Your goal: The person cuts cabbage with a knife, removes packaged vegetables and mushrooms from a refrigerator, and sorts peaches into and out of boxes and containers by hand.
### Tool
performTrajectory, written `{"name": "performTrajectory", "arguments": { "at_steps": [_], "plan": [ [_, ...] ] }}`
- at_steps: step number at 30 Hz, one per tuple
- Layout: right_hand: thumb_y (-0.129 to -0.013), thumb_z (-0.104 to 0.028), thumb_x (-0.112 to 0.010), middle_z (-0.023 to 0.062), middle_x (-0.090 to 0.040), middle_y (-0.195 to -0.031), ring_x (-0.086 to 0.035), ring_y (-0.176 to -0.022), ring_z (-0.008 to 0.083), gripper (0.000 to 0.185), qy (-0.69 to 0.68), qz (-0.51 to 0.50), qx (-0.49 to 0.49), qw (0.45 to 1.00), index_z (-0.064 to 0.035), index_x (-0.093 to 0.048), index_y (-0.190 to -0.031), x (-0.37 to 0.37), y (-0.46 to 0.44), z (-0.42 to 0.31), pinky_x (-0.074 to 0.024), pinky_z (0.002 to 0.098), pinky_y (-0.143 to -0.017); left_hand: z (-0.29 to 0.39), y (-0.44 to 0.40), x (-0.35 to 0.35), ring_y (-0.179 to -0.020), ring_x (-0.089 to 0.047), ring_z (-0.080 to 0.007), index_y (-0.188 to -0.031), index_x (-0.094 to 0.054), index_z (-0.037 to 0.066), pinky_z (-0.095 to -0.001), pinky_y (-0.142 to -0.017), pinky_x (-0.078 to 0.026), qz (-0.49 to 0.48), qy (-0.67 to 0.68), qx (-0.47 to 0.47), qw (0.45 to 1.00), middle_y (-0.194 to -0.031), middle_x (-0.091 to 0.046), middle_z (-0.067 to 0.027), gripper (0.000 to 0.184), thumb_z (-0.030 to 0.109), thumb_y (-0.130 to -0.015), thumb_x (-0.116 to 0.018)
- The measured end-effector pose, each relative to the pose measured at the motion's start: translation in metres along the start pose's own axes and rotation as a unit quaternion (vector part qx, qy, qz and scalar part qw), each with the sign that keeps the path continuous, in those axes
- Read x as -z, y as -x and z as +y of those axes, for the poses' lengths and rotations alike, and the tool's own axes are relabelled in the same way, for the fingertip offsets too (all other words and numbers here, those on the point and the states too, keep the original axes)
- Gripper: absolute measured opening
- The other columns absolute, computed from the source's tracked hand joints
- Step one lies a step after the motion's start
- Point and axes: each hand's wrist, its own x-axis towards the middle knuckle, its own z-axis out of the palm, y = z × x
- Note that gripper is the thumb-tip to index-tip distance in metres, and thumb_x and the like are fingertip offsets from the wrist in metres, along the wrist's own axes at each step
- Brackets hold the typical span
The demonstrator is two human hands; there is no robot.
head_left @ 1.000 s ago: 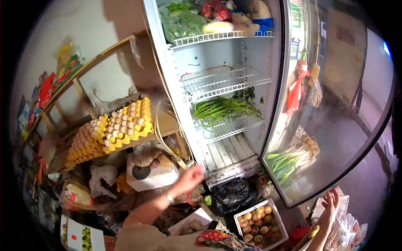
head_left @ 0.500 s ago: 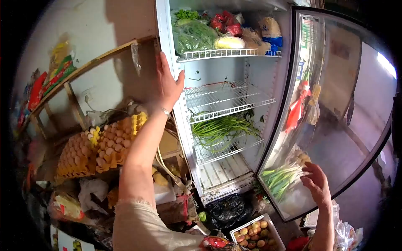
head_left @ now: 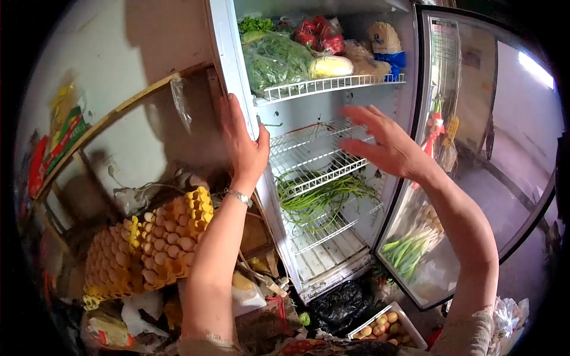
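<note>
My left hand rests with straight fingers against the left side frame of an upright fridge. My right hand is in front of the fridge opening, fingers apart and holding nothing, nearest the middle wire shelf. Long green vegetable stems lie below that shelf. On the top shelf sit bagged leafy greens, a pale yellow vegetable, red items in plastic and a package with a blue end.
The glass door stands swung out to the right. Stacked egg trays full of eggs are on the left. Below the fridge are a black plastic bag and a white box of round fruit. A wooden rail runs along the wall.
My right hand has moved from beside the door, low on the right, up and left to the middle shelf. My left hand still touches the frame, and the view has shifted slightly.
</note>
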Motion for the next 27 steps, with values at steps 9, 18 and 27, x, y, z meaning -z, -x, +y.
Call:
{"name": "performTrajectory", "arguments": {
  "at_steps": [9,18,27],
  "plan": [
    [-0.092,-0.018,-0.062,0.0155,-0.062,-0.123,-0.059,-0.115,0.0241,0.041,0.089,0.117,0.083,0.986,-0.0018,-0.057,-0.129,0.017,-0.117,0.081,-0.0443,0.0338,-0.099,0.003,0.001,0.002,-0.145,-0.019,-0.0391,-0.153,-0.018,0.001,-0.0473,-0.118,-0.017,-0.024,0.017,0.028,0.999,-0.157,-0.022,-0.0222,0.081,0.005,-0.084,-0.059],
    [-0.076,-0.017,-0.074,0.0153,-0.065,-0.118,-0.061,-0.110,0.0264,0.053,0.121,0.029,0.052,0.991,-0.0065,-0.060,-0.126,0.026,-0.204,0.130,-0.0474,0.0352,-0.094,0.004,0.001,0.001,-0.145,-0.021,-0.0377,-0.153,-0.017,0.002,-0.0464,-0.118,-0.018,-0.027,0.021,0.041,0.999,-0.157,-0.021,-0.0209,0.081,0.005,-0.085,-0.060],
    [-0.069,-0.028,-0.080,0.0186,-0.064,-0.116,-0.061,-0.109,0.0356,0.069,0.267,0.028,0.135,0.954,-0.0111,-0.053,-0.131,0.015,-0.221,0.141,-0.0489,0.0417,-0.094,0.005,0.000,0.000,-0.144,-0.023,-0.0408,-0.151,-0.022,-0.004,-0.0467,-0.116,-0.023,-0.024,-0.022,0.037,0.999,-0.154,-0.024,-0.0259,0.080,0.001,-0.081,-0.060]
  ]
}}
